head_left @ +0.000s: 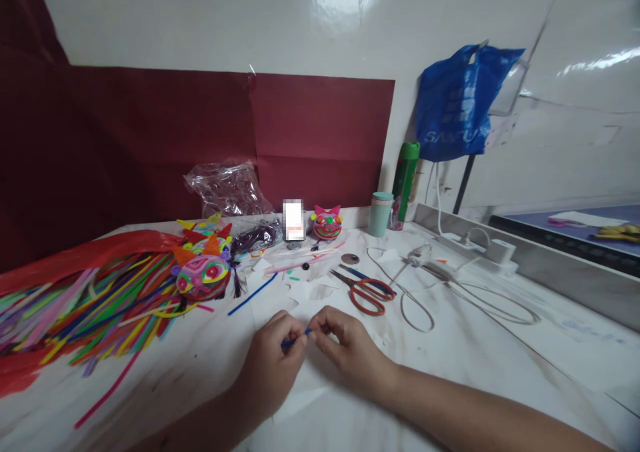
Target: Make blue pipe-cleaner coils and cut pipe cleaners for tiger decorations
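Note:
My left hand (277,359) is closed on a short blue strip (288,343) near the table's front middle. My right hand (345,349) pinches the other end of this strip, its fingertips almost touching those of my left hand. A longer blue strip (253,295) lies flat on the white table beyond my left hand. Scissors with orange handles (369,297) rest beyond my right hand, over a blue pen-like object. Left of my hands sits a colourful decorated head figure (203,275) with orange horns.
Many coloured strips (115,305) spread over red plastic at the left. At the back stand a small pink figure (327,223), a mint cup (381,214) and a green can (406,182). White cables (480,299) lie at the right.

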Available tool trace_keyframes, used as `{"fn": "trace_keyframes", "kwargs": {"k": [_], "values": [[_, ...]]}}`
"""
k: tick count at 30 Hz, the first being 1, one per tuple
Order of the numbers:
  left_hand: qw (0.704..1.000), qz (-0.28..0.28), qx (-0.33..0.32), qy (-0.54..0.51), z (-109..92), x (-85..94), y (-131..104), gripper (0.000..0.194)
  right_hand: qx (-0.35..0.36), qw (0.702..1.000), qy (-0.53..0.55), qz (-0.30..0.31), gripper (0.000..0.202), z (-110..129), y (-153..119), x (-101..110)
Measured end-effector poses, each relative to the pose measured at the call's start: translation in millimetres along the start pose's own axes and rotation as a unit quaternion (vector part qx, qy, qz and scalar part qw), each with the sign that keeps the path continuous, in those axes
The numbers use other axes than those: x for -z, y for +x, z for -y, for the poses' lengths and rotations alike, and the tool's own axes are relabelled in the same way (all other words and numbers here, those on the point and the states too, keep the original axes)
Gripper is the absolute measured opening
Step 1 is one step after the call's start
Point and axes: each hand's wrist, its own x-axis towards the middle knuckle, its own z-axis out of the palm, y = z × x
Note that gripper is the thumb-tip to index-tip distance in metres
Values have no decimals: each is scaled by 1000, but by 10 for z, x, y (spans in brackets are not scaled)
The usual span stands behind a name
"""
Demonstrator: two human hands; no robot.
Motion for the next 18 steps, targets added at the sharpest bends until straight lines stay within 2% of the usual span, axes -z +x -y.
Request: {"fn": "trace_keyframes", "kwargs": {"k": [2, 5, 8, 12, 15, 18], "values": [[999, -10, 25, -23, -6, -22, 2, 16, 0, 1000, 11, -8, 9, 18, -2, 3], [1000, 6, 22, -20, 27, -31, 5, 16, 32, 999, -24, -6, 9, 15, -9, 19], [998, 43, -26, 48, 72, -7, 8, 16, 83, 992, -91, 16, 10, -27, -10, 29], [977, 64, -118, 168, 97, 25, -2, 22, 133, 977, -161, 48, 12, -86, -16, 18], [976, 48, -143, 157, 81, 34, -6, 20, 117, 983, -138, 35, 11, -79, -23, 4], [991, 7, -115, 72, 49, 28, -4, 17, 45, 998, -32, 1, 8, -40, -20, -9]]}}
